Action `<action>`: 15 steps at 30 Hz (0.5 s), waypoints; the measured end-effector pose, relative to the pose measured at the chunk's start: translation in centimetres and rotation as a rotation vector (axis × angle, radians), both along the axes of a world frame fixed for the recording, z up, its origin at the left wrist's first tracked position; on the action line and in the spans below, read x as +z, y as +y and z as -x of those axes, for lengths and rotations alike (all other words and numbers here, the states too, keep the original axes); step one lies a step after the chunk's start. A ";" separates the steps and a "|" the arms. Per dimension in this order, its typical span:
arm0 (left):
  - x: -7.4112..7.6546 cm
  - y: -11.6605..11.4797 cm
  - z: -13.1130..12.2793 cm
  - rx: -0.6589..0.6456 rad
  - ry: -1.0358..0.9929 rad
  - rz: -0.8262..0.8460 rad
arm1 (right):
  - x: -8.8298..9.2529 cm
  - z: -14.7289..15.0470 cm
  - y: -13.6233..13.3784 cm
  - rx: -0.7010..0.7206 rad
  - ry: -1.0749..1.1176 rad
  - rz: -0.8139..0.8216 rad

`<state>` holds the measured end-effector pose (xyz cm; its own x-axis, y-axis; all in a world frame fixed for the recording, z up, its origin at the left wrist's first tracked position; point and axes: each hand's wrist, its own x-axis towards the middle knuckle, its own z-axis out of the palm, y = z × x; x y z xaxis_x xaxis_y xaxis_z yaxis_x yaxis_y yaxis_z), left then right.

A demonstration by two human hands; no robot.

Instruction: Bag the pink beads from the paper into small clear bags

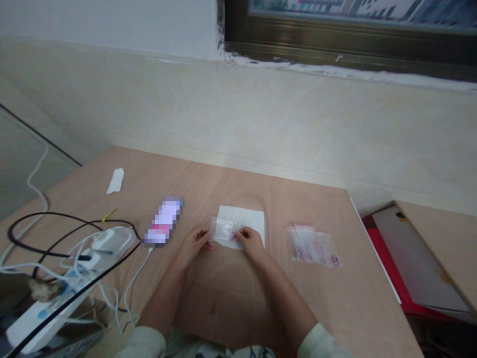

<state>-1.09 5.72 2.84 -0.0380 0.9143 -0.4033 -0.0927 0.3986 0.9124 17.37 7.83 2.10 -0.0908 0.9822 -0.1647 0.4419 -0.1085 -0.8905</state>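
Both hands are close together, the left hand [194, 242] and right hand [251, 242] pinching a small clear zip bag [223, 230] between their fingertips, just in front of the belly. The bag lies crosswise, long side running left to right, right between the hands, with neither one obviously nearer. It looks crinkly and shiny, with a bit of pink showing by the right fingers, and it's resting on a white paper napkin [246, 221]. Off to the right sits a second zip bag [311, 246] of pinkish bits. Further left there's a pixelated phone [163, 221], then a white power strip [70, 298] with tangled cables, all on a plywood tabletop [238, 186].
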 end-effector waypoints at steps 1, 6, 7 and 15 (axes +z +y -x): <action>0.2 0.0 0.0 0.000 0.004 -0.004 | 0.0 0.0 0.0 -0.003 0.000 0.000; 0.8 0.4 -0.3 -0.014 0.020 -0.038 | -0.4 0.0 0.1 -0.047 0.025 -0.001; 0.9 0.5 -0.4 -0.022 0.025 -0.051 | -0.5 0.0 0.1 -0.055 0.033 0.001; 1.0 1.4 -1.1 -0.087 0.094 -0.131 | -1.5 0.1 0.4 -0.122 0.034 0.011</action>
